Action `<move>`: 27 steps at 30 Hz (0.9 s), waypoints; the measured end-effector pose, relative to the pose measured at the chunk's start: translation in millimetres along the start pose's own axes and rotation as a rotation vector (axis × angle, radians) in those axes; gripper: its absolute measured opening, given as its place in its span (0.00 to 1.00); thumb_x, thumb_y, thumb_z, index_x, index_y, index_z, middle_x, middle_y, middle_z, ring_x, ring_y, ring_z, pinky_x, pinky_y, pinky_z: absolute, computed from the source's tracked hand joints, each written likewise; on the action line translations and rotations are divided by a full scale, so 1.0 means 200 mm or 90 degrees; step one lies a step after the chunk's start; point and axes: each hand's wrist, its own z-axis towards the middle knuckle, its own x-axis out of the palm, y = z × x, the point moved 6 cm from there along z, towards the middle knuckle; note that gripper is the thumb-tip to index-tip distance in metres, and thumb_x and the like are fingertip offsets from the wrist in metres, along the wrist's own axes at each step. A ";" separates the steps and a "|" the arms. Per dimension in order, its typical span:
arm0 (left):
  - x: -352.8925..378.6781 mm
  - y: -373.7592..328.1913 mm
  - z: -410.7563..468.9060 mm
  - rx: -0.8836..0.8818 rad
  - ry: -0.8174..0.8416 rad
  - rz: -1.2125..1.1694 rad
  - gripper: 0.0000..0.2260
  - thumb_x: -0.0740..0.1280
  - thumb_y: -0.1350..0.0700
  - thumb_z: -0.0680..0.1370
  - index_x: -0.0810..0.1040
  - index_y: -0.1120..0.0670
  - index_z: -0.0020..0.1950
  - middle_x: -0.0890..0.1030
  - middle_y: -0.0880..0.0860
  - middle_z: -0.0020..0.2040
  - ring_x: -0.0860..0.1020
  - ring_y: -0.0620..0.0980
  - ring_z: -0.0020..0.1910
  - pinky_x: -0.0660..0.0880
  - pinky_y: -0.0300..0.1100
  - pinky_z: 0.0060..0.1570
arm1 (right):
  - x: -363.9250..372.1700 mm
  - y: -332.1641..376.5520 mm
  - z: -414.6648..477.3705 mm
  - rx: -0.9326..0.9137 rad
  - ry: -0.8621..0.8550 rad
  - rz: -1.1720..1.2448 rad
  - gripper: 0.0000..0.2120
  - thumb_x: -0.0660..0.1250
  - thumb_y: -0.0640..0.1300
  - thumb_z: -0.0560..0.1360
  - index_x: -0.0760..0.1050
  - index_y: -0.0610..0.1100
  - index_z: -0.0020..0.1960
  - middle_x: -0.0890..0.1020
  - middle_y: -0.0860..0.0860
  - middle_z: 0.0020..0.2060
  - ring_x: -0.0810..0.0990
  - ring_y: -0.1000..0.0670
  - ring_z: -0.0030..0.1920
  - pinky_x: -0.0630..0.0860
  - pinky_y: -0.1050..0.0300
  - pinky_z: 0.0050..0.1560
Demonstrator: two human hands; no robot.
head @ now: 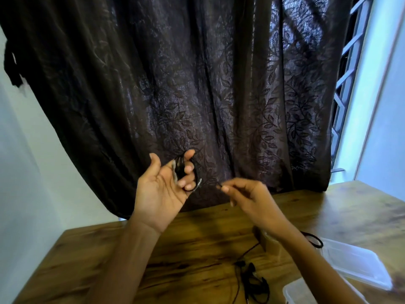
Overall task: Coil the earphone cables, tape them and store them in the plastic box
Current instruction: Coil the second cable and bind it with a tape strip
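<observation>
Reckoned from the left hand (pixel 162 189) and right hand (pixel 252 198), both raised over the table (pixel 175 260), the curtain (pixel 208 84) hangs close at twelve and walls off the far side. From six round to nine there is open wood. At four to five lie loose black earphones (pixel 251 268), a clear lid (pixel 355 266) and the plastic box (pixel 298 292). A blurred brown object (pixel 263 238) sits under the right wrist.

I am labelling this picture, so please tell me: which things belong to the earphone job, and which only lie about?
Job: coiled cable on the left hand; cable end pinched by the right hand; loose earphones on the table; plastic box; lid.
Lying about: dark curtain; window grille.
</observation>
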 end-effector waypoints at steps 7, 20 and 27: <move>-0.04 0.02 0.03 0.024 -0.046 0.055 0.30 0.45 0.38 0.78 0.73 0.60 0.59 0.84 0.55 0.47 0.82 0.48 0.40 0.80 0.41 0.44 | 0.22 0.03 -0.20 -0.073 0.163 -0.335 0.19 0.55 0.48 0.80 0.63 0.55 0.70 0.81 0.55 0.49 0.79 0.56 0.45 0.73 0.62 0.43; 0.05 0.18 -0.04 -0.153 0.005 0.362 0.31 0.37 0.43 0.78 0.70 0.63 0.60 0.79 0.56 0.44 0.77 0.50 0.40 0.74 0.41 0.45 | 0.03 0.53 -0.11 -0.287 0.166 -0.442 0.05 0.67 0.48 0.74 0.79 0.48 0.47 0.79 0.51 0.45 0.80 0.48 0.42 0.78 0.49 0.40; 0.13 0.22 -0.09 -0.194 0.126 0.419 0.33 0.41 0.39 0.74 0.75 0.60 0.52 0.77 0.54 0.32 0.68 0.44 0.24 0.73 0.38 0.34 | -0.13 0.43 0.13 -0.173 0.136 -0.202 0.07 0.75 0.47 0.66 0.80 0.45 0.36 0.79 0.50 0.32 0.76 0.53 0.33 0.74 0.54 0.35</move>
